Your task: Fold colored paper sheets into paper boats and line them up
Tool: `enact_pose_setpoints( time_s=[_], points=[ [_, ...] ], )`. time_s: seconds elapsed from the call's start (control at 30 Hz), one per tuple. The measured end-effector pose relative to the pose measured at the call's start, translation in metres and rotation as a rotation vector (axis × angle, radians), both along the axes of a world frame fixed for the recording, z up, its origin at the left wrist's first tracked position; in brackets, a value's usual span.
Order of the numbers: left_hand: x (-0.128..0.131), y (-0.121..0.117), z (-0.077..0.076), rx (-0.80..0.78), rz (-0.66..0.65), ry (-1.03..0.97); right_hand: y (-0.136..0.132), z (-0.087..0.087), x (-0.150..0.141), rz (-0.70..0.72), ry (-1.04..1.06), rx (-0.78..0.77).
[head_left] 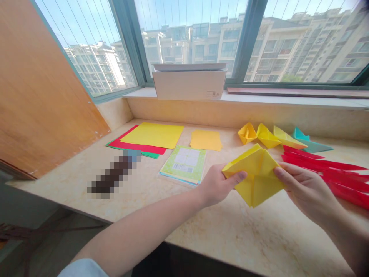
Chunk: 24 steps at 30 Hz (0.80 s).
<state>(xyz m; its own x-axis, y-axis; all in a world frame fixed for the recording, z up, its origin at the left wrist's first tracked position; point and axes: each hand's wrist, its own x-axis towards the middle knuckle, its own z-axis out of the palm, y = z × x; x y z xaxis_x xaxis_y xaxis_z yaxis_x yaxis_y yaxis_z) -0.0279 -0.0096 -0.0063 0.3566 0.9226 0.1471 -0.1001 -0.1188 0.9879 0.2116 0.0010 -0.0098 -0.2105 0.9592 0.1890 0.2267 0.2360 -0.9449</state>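
A folded sheet of yellow paper [255, 179], diamond-shaped with crossing creases, is held up above the counter between both hands. My left hand [220, 184] pinches its left corner, thumb on the near face. Gripping the right corner is my right hand [298, 186], its thumb also in front. The other fingers are mostly hidden behind the paper. Beyond it stand folded paper boats: an orange-yellow one [247, 133], a yellow one [268, 135], a pale yellow one [288, 137] and a teal one [311, 141]. Red folded paper pieces [343, 173] lie beside my right hand.
Yellow sheets [152, 134] lie over red and green ones at the back left. Near them are small orange sheets [205, 139] and a clear packet of paper [184, 165]. A pixelated dark object [112, 175] lies left. A white box [188, 84] stands on the sill.
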Motion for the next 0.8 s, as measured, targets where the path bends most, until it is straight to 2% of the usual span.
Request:
enact_pose_setpoints(
  time_s=[0.1,0.17,0.27,0.43,0.5,0.8],
  points=[
    [-0.001,-0.003,0.002,0.022,-0.042,-0.001,0.000,0.004,0.002,0.101,0.095,-0.160],
    [-0.002,-0.003,0.003,-0.033,-0.092,-0.022,0.000,0.005,0.002,0.107,0.098,-0.187],
    [-0.003,-0.001,0.003,-0.090,-0.123,-0.051,-0.001,0.003,-0.001,0.089,0.101,-0.174],
    [-0.005,0.004,0.006,-0.095,0.006,-0.073,-0.003,0.006,-0.015,0.050,0.098,-0.103],
    [-0.006,0.005,0.007,-0.111,0.021,-0.088,-0.003,0.008,-0.020,0.046,0.095,-0.082],
    [-0.009,0.006,0.003,-0.066,-0.087,-0.080,0.001,0.006,-0.020,0.118,0.151,-0.103]
  ],
)
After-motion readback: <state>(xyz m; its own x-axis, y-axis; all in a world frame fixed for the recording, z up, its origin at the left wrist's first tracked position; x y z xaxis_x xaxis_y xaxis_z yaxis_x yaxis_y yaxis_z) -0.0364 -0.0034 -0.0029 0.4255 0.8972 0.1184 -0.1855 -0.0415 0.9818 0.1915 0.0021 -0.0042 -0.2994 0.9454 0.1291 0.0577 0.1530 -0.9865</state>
